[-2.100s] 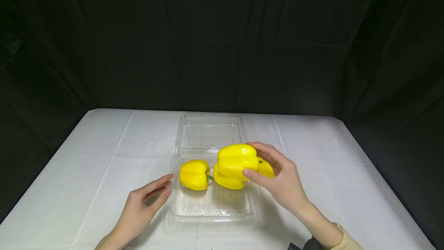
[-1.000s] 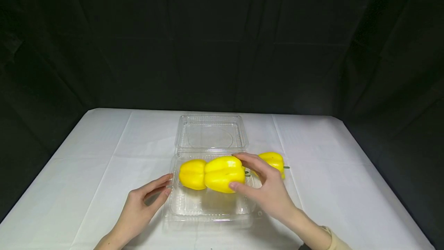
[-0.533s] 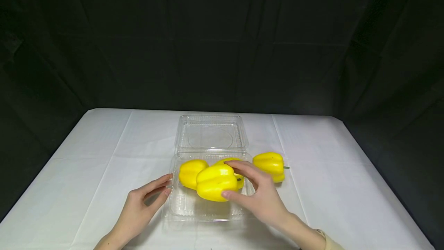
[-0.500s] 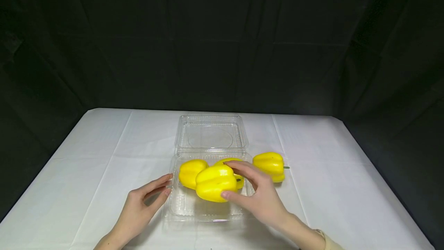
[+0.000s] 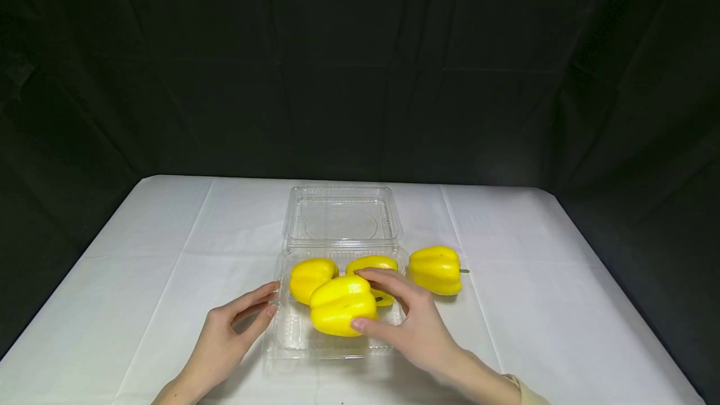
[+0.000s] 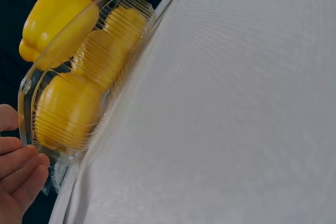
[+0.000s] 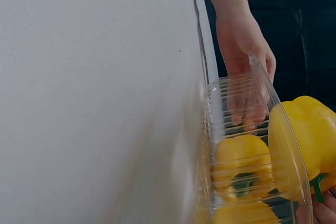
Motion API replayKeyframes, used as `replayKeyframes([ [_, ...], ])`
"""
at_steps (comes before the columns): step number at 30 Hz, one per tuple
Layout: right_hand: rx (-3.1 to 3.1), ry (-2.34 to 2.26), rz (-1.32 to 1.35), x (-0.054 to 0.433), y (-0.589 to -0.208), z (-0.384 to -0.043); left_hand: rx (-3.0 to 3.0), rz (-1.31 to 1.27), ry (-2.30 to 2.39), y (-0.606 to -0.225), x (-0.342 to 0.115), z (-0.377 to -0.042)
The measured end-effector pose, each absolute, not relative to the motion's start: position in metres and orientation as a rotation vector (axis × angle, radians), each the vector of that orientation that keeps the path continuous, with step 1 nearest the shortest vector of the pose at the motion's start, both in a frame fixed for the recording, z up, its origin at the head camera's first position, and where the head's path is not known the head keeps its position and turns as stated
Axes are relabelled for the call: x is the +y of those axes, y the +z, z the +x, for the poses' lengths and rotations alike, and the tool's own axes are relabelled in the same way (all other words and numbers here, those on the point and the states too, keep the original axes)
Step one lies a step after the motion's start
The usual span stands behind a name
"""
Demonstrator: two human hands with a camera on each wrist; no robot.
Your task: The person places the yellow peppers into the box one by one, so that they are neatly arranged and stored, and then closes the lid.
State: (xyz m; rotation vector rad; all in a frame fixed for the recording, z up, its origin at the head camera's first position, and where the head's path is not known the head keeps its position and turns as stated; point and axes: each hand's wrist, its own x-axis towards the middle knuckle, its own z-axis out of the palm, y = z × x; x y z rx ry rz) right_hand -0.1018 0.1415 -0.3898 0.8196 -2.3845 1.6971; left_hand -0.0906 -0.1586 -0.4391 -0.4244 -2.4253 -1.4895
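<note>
Shifting leftward and towards the person over the last half-second, the held pepper (image 5: 340, 306) is now above the near half of the clear tray (image 5: 290, 327). Right hand (image 5: 410, 316): clamped on it, thumb on the near side, fingers on the far side. Left hand (image 5: 226, 334): thumb and fingers apart, tips at the tray's left edge, unmoved. Effect of the shift: the back pepper (image 5: 368, 262), hidden a second ago, shows in part; it and the left pepper (image 5: 306, 277) lie in the tray, beyond the held one. Left wrist view puts the held pepper higher than these, part of it above the rim; contact with the tray floor cannot be told. Lid (image 5: 342, 224) folded back at the far side. Outside pepper (image 5: 434, 270) on the white table (image 5: 517, 255), just right of the tray. Judgement: third placement under way, release not yet made
</note>
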Motion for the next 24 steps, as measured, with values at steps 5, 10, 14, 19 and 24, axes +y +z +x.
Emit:
replayKeyframes([
  [5, -2.407, 1.696, 0.818, 0.1390, -0.3921, -0.1005, -2.428, -0.422, -1.491, -0.4396, -0.1587, -0.0906],
  [10, -2.453, 1.661, 0.817, 0.1371, -0.3957, -0.0989, -2.436, -0.415, -1.491, -0.4392, -0.1585, -0.0905],
  [14, -2.479, 1.617, 0.832, 0.1357, -0.3973, -0.0976, -2.438, -0.412, -1.492, -0.4386, -0.1585, -0.0902],
  [19, -2.479, 1.574, 0.869, 0.1338, -0.3985, -0.0980, -2.437, -0.421, -1.489, -0.4383, -0.1588, -0.0901],
  [24, -2.528, 1.536, 0.857, 0.1324, -0.3998, -0.0983, -2.441, -0.423, -1.493, -0.4381, -0.1591, -0.0901],
])
